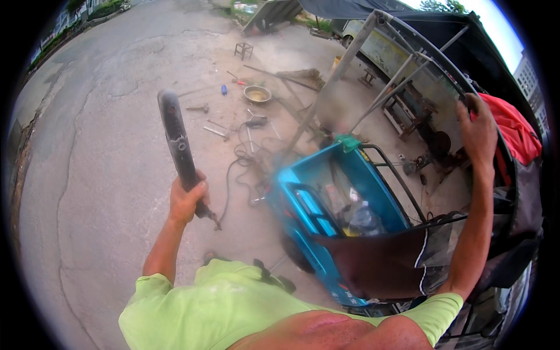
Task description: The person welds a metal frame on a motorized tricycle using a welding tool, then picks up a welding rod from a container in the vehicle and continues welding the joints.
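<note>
My left hand grasps the tube near its lower end, raised above the ground, left of the cart and apart from it. Most of its length stands beyond the fist, so I judge it could tip; I'd keep that wrist firm and the tube's hooked tip clear of the cable and the cart's left edge. My right hand bends its fingers at the frame, beside the red cloth; I cannot tell whether they clench it. Steady footing matters here.
</note>
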Demonstrator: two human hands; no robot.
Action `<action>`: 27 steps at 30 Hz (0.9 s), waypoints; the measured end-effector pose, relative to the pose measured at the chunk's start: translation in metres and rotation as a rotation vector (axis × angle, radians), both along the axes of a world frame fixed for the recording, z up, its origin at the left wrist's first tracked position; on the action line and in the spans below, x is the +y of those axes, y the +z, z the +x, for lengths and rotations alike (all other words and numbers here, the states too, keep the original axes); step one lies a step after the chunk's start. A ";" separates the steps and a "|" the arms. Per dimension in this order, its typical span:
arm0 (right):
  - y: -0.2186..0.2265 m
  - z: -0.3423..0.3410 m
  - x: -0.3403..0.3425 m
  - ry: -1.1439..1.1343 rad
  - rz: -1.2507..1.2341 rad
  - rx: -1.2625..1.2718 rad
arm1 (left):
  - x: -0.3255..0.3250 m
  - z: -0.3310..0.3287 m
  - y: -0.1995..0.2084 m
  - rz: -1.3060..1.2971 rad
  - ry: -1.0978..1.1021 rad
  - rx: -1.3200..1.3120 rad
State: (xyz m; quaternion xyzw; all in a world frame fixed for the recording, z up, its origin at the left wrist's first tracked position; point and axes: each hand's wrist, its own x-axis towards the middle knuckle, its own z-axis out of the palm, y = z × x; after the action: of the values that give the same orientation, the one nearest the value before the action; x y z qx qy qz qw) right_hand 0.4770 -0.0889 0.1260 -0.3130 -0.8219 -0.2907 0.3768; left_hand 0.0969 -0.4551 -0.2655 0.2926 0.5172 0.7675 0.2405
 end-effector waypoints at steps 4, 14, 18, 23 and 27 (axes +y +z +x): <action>0.053 0.034 0.057 -0.218 0.031 -0.087 | 0.014 -0.007 0.052 0.111 -0.007 0.034; 0.068 0.021 0.088 -0.678 -0.198 -0.149 | 0.082 -0.034 0.134 0.243 -0.280 0.123; 0.058 0.012 0.078 -0.732 -0.133 -0.080 | 0.113 -0.047 0.150 0.154 -0.183 0.381; 0.055 0.012 0.077 -0.761 -0.109 -0.064 | 0.138 -0.044 0.171 0.140 -0.099 0.623; 0.054 0.012 0.077 -0.761 -0.094 -0.048 | 0.149 -0.041 0.189 0.063 -0.025 0.777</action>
State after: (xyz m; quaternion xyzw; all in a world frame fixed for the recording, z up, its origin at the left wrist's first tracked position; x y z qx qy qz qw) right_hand 0.4892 -0.0118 0.1795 -0.6056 -0.6681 -0.3790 0.2079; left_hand 0.0564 -0.3057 -0.0766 0.5750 0.5423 0.6121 0.0267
